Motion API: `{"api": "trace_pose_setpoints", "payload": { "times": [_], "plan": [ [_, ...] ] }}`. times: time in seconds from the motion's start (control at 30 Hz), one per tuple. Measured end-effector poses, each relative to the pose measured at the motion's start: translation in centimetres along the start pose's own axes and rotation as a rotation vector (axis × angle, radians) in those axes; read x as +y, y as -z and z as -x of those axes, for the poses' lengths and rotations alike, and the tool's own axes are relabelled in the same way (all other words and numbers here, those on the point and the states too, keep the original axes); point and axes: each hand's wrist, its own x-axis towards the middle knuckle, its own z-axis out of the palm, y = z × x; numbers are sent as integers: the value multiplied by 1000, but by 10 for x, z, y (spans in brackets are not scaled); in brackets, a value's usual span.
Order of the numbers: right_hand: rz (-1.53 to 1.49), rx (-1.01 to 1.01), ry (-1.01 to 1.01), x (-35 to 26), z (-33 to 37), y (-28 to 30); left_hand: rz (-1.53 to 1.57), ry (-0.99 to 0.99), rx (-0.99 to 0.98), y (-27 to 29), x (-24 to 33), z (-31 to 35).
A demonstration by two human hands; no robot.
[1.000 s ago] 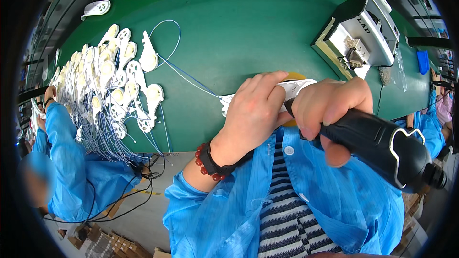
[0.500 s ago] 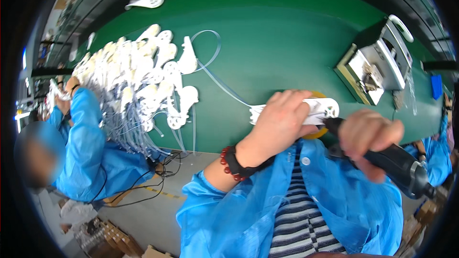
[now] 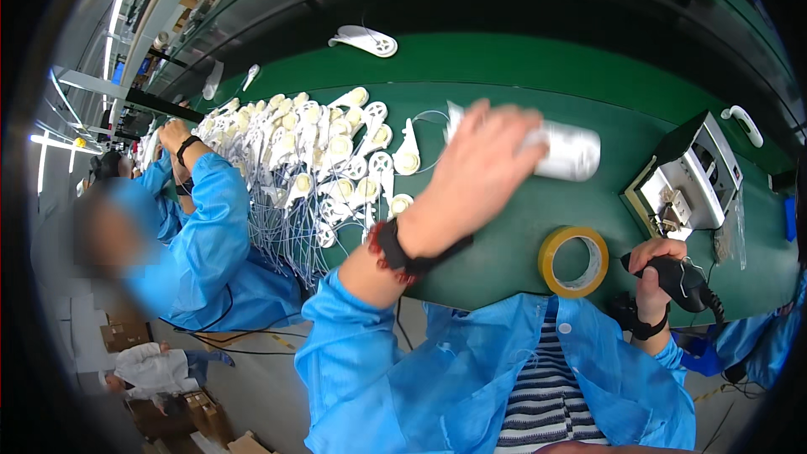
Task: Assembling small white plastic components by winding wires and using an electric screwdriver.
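Observation:
My left hand (image 3: 487, 164) is closed on a white plastic housing (image 3: 573, 151), lifted over the green bench and smeared by motion. The housing's rounded end sticks out to the right of my fingers. In my right hand (image 3: 657, 273) is a black electric screwdriver (image 3: 685, 284), gripped near the bench's front edge with a coiled cord at its lower end. Between my hands, a roll of yellow tape (image 3: 551, 262) lies on the bench. Left of my left hand spreads a big pile of similar white housings (image 3: 340, 147) with thin pale cables.
A box-like device (image 3: 696, 170) with an open tray of small metal parts stands at the right. Single white housings lie at the back (image 3: 366, 40) and far right (image 3: 744, 124). At the left, a co-worker in a blue smock (image 3: 210, 235) works beside the pile.
My left hand has lifted the housing up and away from the tape roll, which now shows fully. My right hand has drawn the screwdriver back, down and to the right. The view has tilted.

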Motion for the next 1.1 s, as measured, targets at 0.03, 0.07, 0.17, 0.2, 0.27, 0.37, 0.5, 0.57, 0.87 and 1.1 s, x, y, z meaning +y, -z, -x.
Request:
{"api": "trace_pose_setpoints", "payload": {
  "times": [0.03,0.07,0.17,0.2,0.27,0.37,0.5,0.57,0.87,1.1],
  "plan": [
    [-4,3,10,0,-1,-2,-87,10,127,0,-14,-21],
    [22,6,6,1,-2,-3,-171,16,257,-3,-26,-45],
    [3,21,-12,2,-3,-1,-304,-56,476,-31,-71,-89],
    [-36,36,-41,3,-2,0,-316,-63,480,-43,-78,-96],
    [-50,39,-18,4,0,-2,-241,-46,280,-77,-88,-101],
    [-42,33,29,6,4,2,-171,47,46,-139,-98,-93],
    [-27,45,36,4,8,5,117,261,-54,-144,-100,-93],
    [-30,51,40,2,7,7,79,281,3,-135,-119,-93],
    [-56,41,39,2,2,7,-740,794,-355,-83,-237,7],
    [-29,52,52,9,2,7,-753,517,-181,-88,-214,-2]
  ]
}}
